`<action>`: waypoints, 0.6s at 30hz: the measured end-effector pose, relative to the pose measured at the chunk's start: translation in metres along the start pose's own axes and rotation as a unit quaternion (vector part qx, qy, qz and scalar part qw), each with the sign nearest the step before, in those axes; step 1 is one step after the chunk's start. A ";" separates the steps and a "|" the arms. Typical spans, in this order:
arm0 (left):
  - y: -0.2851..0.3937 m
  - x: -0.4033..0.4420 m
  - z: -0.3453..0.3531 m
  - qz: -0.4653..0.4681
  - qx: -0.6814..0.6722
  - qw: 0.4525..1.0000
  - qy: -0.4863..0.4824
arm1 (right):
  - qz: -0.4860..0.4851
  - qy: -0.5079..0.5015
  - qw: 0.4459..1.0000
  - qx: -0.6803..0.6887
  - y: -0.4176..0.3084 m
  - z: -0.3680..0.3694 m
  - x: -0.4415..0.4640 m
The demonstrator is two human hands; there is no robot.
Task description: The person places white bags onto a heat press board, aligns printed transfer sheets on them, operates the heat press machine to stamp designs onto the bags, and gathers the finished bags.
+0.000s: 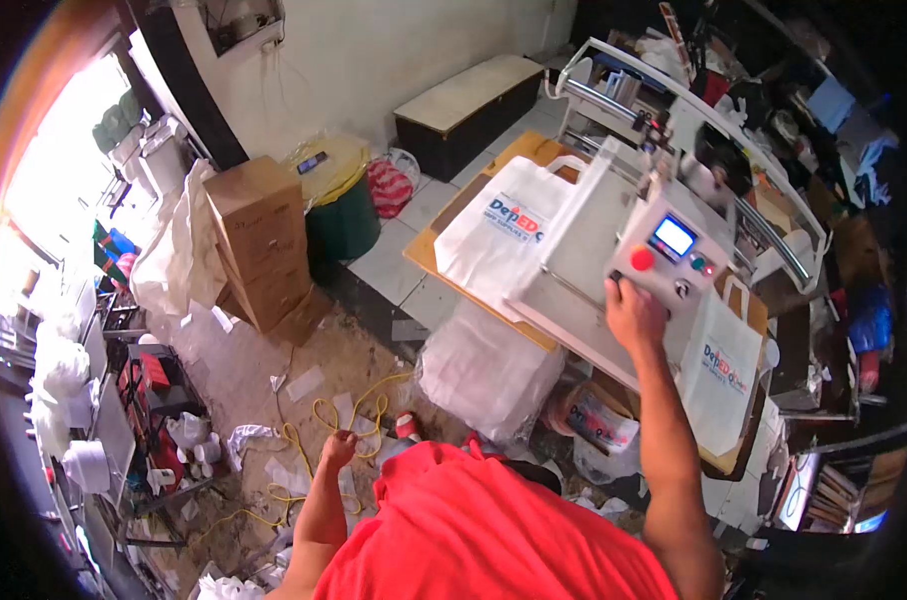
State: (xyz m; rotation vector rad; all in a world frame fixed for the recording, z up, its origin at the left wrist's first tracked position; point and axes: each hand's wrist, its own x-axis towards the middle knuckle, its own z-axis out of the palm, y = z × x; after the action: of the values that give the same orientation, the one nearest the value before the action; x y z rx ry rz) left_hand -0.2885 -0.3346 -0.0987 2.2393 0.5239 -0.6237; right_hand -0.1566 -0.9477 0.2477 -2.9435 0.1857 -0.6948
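My right hand (636,312) is closed round a handle on the front of the press machine's control box (679,250), below its red button (642,260) and lit screen. One printed white bag (504,225) lies flat on the wooden board (426,250) left of the press head. Another printed white bag (719,370) rests on the board at the right, partly under the machine. My left hand (341,447) hangs low near my body, away from the machine, its fingers curled; whether anything is in them is too small to tell.
Plastic-wrapped white stacks (489,370) stand below the board. A yellow cord (374,400) loops over the littered floor. Cardboard boxes (259,245), a green drum (344,225) and a dark bench (464,100) stand further back. Cluttered racks line the left side.
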 end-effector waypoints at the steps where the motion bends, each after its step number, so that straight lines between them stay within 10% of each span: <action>1: 0.009 -0.007 0.001 0.003 -0.007 1.000 0.004 | 0.007 -0.014 1.000 -0.002 -0.014 0.006 0.010; 14: -0.125 -0.100 0.065 -0.133 -0.013 0.990 -0.040 | -0.029 -0.065 0.997 0.026 -0.147 0.076 0.110; 16: -0.173 -0.105 0.078 -0.019 0.024 0.999 -0.036 | -0.043 -0.055 0.997 0.025 -0.158 0.078 0.117; 18: -0.152 -0.146 0.074 -0.195 -0.150 0.969 -0.033 | -0.008 -0.095 0.995 0.038 -0.168 0.080 0.123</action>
State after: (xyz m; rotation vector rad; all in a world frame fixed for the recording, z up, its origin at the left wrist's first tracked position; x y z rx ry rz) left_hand -0.5065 -0.3177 -0.1430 1.8368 0.9706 -0.7560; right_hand 0.0039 -0.7932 0.2533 -2.9179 0.1155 -0.4111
